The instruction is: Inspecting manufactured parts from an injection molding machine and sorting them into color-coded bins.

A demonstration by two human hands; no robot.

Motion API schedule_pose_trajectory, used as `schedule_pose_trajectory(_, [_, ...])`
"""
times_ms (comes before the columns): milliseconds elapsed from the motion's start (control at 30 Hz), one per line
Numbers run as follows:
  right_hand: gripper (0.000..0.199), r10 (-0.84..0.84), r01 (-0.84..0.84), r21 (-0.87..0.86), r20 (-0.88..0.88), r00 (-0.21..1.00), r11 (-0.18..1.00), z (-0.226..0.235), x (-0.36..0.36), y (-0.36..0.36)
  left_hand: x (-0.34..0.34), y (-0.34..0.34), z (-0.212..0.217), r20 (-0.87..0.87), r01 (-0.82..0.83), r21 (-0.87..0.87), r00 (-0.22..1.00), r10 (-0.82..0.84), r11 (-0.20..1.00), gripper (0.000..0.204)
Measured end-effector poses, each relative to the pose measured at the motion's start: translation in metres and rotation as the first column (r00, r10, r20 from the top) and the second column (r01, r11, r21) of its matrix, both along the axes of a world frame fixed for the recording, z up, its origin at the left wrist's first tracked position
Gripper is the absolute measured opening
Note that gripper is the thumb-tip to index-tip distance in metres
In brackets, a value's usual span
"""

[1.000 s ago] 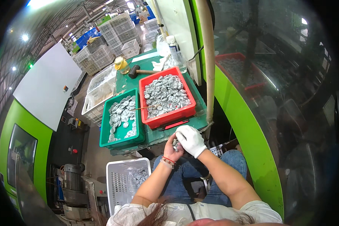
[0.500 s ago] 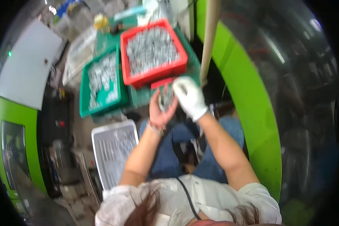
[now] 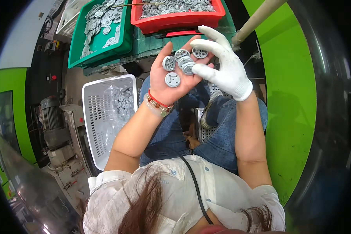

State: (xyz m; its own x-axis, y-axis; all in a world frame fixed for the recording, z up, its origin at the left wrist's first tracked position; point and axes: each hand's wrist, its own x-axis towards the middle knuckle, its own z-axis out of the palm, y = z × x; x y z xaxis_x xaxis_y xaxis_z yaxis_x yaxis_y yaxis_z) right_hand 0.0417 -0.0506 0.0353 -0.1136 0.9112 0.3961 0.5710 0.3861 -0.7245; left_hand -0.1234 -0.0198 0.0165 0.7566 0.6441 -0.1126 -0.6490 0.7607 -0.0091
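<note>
My bare left hand (image 3: 171,84) is palm up in front of the table, fingers loosely curled, with several round grey plastic discs (image 3: 172,80) lying in it. The discs have small holes and raised rims, and a couple overlap near the middle. Close on the right is my right hand (image 3: 224,66) in a white glove. Its fingers are apart, and its thumb tip is at the edge of the overlapping discs; I cannot tell if it touches them. Another disc sits by the left fingertips, below the gloved fingers.
A red tray (image 3: 179,24) and a green tray (image 3: 126,35) full of similar discs stand on the green table (image 3: 144,50). A red-handled tool (image 3: 181,34) lies at its front. The white basket (image 3: 135,91) at lower left holds bagged grey parts. A pale pole (image 3: 257,21) rises at right.
The view has shifted, so the trays sit higher in the picture. My right hand has opened its fingers over the left palm, where the discs now show plainly.
</note>
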Motion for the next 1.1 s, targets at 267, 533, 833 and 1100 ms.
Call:
schedule_pose_trajectory(267, [0.030,0.112,-0.113,0.049,0.023,0.993,0.992,-0.005,0.005,0.001,0.002,0.000,0.000,0.061,-0.016,0.033,0.998,0.014,0.999,0.061])
schedule_pose_trajectory(533, [0.025,0.113,-0.112,0.022,-0.041,0.993,0.993,-0.007,0.006,0.002,-0.002,0.004,-0.005,0.178,-0.030,0.054,0.984,0.020,0.998,0.063])
schedule_pose_trajectory(833, [0.034,0.064,-0.078,0.094,0.149,0.987,0.992,-0.009,0.005,0.002,0.000,0.001,-0.016,0.077,0.003,0.096,0.997,-0.011,0.995,0.059])
schedule_pose_trajectory(1100, [0.019,0.054,-0.049,0.048,-0.094,0.994,0.998,-0.017,0.006,0.003,-0.001,0.012,-0.086,-0.269,0.169,-0.143,0.941,-0.203,0.975,0.022])
